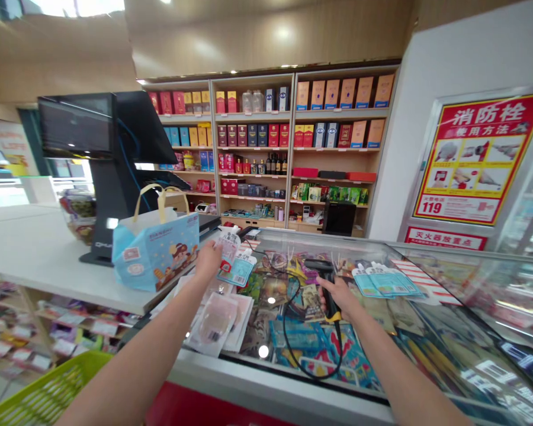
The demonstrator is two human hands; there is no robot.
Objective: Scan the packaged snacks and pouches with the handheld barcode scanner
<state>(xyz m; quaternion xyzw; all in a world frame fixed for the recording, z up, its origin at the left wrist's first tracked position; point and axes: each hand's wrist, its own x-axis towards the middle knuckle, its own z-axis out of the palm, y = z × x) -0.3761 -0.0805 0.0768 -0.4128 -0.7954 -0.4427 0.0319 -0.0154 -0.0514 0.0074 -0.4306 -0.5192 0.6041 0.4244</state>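
Note:
My right hand [337, 294] is wrapped round the handle of a black and yellow barcode scanner [320, 266], held above the glass counter with its cable looping below. My left hand [209, 258] pinches a pink and white spouted pouch [229, 244] at its left edge, just right of a light blue paper bag [160, 251]. Touching or just behind that pouch is a blue spouted pouch [238, 269]. Flat white packets [220, 322] lie below my left hand. More blue pouches [384, 280] lie on the glass to the right of the scanner.
A black checkout terminal [104, 177] stands on the white counter [22, 236] at the left, beside a jar [79, 216]. At the lower left is a green basket [48, 387]. Shelves [253, 118] of boxed goods line the back wall, and a red sign [479, 160] hangs at the right.

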